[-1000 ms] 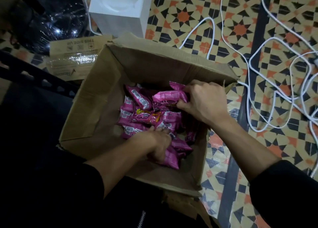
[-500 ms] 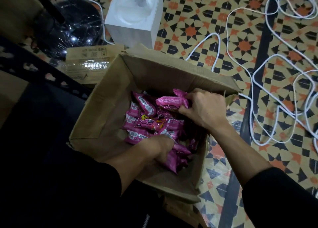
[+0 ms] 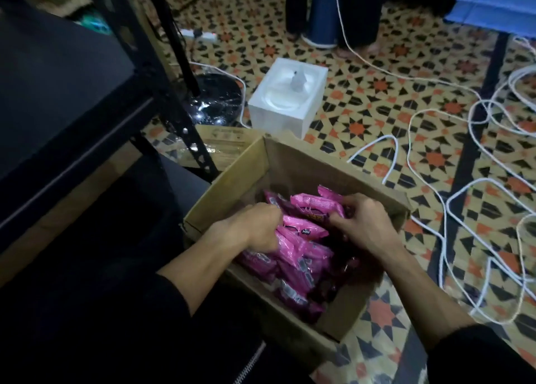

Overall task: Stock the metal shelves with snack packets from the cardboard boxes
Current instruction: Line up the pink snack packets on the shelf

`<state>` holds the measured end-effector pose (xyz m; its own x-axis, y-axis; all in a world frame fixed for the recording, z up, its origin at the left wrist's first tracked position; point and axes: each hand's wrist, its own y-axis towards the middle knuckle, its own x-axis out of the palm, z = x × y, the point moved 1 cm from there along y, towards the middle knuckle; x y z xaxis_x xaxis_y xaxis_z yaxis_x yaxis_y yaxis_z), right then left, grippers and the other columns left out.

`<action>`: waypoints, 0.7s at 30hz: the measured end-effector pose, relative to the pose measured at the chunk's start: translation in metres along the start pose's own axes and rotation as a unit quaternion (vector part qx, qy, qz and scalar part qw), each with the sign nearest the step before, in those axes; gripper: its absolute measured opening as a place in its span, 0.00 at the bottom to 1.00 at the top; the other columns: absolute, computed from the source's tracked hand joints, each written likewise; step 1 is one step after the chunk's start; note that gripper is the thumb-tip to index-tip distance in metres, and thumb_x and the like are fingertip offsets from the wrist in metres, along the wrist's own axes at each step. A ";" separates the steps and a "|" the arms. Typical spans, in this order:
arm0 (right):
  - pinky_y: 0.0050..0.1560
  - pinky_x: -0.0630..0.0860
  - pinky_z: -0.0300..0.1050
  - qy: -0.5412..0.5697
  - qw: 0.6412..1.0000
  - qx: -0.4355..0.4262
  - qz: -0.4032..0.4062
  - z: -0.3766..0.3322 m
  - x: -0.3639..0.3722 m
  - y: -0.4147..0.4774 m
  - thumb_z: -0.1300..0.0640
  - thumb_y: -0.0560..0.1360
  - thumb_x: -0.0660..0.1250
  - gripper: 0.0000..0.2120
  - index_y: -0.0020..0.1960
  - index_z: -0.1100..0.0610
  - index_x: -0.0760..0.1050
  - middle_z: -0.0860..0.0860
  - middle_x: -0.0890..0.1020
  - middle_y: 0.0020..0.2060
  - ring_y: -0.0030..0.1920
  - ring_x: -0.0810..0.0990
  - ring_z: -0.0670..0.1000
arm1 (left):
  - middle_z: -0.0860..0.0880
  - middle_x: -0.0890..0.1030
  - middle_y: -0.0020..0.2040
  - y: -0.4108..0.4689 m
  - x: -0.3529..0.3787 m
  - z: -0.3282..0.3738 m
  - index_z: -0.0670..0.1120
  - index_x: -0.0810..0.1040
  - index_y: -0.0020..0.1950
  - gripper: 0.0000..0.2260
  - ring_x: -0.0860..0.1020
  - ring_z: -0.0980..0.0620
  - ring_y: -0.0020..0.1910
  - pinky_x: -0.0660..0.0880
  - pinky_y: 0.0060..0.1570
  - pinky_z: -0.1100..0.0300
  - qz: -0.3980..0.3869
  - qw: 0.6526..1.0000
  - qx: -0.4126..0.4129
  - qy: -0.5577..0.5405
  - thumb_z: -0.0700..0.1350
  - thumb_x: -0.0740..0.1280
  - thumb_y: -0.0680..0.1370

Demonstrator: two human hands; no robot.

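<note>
An open cardboard box [image 3: 293, 163] stands on the patterned floor, filled with several pink snack packets [image 3: 301, 256]. Both hands are inside it. My left hand [image 3: 255, 227] grips a bunch of packets from the left side. From the right, my right hand [image 3: 362, 224] holds the same bunch, its fingers curled under a pink packet [image 3: 316, 205] at the top. The black metal shelf [image 3: 87, 99] rises at the left, its lower boards dark and its post [image 3: 185, 134] just beyond the box.
A white tissue box [image 3: 287, 99] sits behind the cardboard box. White cables [image 3: 435, 198] loop over the floor at the right. A black round fan base [image 3: 214, 99] and a flattened carton [image 3: 226, 148] lie by the shelf post. Someone's feet [image 3: 333, 40] stand far back.
The view has tilted up, showing the shelf and room. My left hand has shifted up from the box's near side to the packets beside my right hand, gathering them into a bunch.
</note>
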<state>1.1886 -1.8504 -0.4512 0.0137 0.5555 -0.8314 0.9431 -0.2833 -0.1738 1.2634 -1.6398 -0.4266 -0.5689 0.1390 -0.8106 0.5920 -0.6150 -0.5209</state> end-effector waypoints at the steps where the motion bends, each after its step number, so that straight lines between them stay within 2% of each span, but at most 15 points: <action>1: 0.43 0.67 0.41 0.054 0.999 0.000 0.007 -0.008 -0.004 -0.003 0.50 0.73 0.71 0.15 0.57 0.56 0.83 0.51 0.83 0.47 0.48 0.81 0.53 | 0.46 0.80 0.38 -0.011 -0.003 -0.003 0.42 0.77 0.39 0.06 0.80 0.44 0.41 0.79 0.42 0.51 0.027 0.999 -0.004 -0.025 0.40 0.64 0.64; 5: 0.46 0.77 0.44 0.180 0.983 -0.034 0.033 -0.051 -0.017 -0.012 0.53 0.72 0.72 0.09 0.51 0.54 0.84 0.47 0.84 0.39 0.40 0.82 0.46 | 0.50 0.79 0.43 -0.054 -0.017 -0.009 0.45 0.77 0.40 0.04 0.78 0.50 0.43 0.77 0.45 0.51 0.122 0.988 -0.004 -0.098 0.40 0.67 0.66; 8: 0.37 0.75 0.45 0.232 0.969 -0.078 0.045 -0.092 -0.030 -0.013 0.52 0.71 0.70 0.06 0.44 0.53 0.83 0.47 0.84 0.32 0.33 0.81 0.45 | 0.53 0.75 0.44 -0.097 -0.039 -0.012 0.49 0.75 0.40 0.05 0.75 0.52 0.45 0.74 0.48 0.55 0.190 0.976 -0.006 -0.110 0.40 0.68 0.67; 10: 0.36 0.75 0.47 0.262 0.957 -0.112 0.058 -0.121 -0.042 -0.014 0.51 0.71 0.69 0.08 0.42 0.54 0.83 0.48 0.84 0.32 0.34 0.81 0.48 | 0.54 0.74 0.43 -0.127 -0.054 -0.015 0.48 0.75 0.40 0.06 0.74 0.54 0.44 0.72 0.45 0.60 0.228 0.965 -0.021 -0.129 0.39 0.68 0.68; 13: 0.40 0.76 0.47 0.282 0.939 -0.178 0.081 -0.177 -0.065 -0.024 0.54 0.72 0.70 0.08 0.39 0.57 0.83 0.50 0.83 0.32 0.33 0.79 0.46 | 0.54 0.75 0.41 -0.189 -0.076 -0.021 0.48 0.76 0.39 0.07 0.74 0.57 0.40 0.67 0.41 0.69 0.312 0.938 -0.035 -0.146 0.37 0.69 0.67; 15: 0.42 0.77 0.49 0.299 0.925 -0.216 0.093 -0.208 -0.078 -0.030 0.54 0.72 0.70 0.07 0.38 0.57 0.82 0.53 0.83 0.33 0.35 0.80 0.51 | 0.53 0.79 0.45 -0.226 -0.086 -0.024 0.49 0.77 0.41 0.08 0.76 0.57 0.43 0.71 0.45 0.66 0.350 0.923 -0.049 -0.153 0.38 0.71 0.67; 17: 0.40 0.76 0.47 0.329 0.906 -0.252 0.088 -0.238 -0.087 -0.041 0.55 0.72 0.71 0.06 0.36 0.50 0.82 0.49 0.84 0.33 0.35 0.81 0.50 | 0.53 0.80 0.50 -0.260 -0.091 -0.028 0.50 0.79 0.42 0.10 0.78 0.57 0.47 0.73 0.48 0.63 0.383 0.903 -0.069 -0.180 0.37 0.72 0.66; 19: 0.36 0.73 0.40 0.342 0.887 -0.300 0.083 -0.272 -0.094 -0.055 0.55 0.72 0.71 0.08 0.35 0.46 0.82 0.44 0.83 0.30 0.31 0.77 0.42 | 0.54 0.79 0.50 -0.297 -0.089 -0.030 0.52 0.79 0.43 0.13 0.78 0.59 0.44 0.72 0.43 0.66 0.412 0.879 -0.089 -0.223 0.34 0.71 0.66; 21: 0.34 0.70 0.36 0.348 0.869 -0.343 0.076 -0.305 -0.099 -0.071 0.55 0.72 0.72 0.07 0.36 0.47 0.82 0.47 0.82 0.29 0.30 0.75 0.40 | 0.51 0.81 0.47 -0.329 -0.083 -0.033 0.50 0.79 0.45 0.14 0.78 0.57 0.38 0.73 0.38 0.64 0.437 0.850 -0.110 -0.273 0.32 0.70 0.66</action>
<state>1.2219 -1.6470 -0.1962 0.1282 0.9581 -0.2561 0.8856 0.0057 0.4645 1.1349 -1.4235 -0.1964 -0.0009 -0.7139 -0.7002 0.9829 -0.1294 0.1307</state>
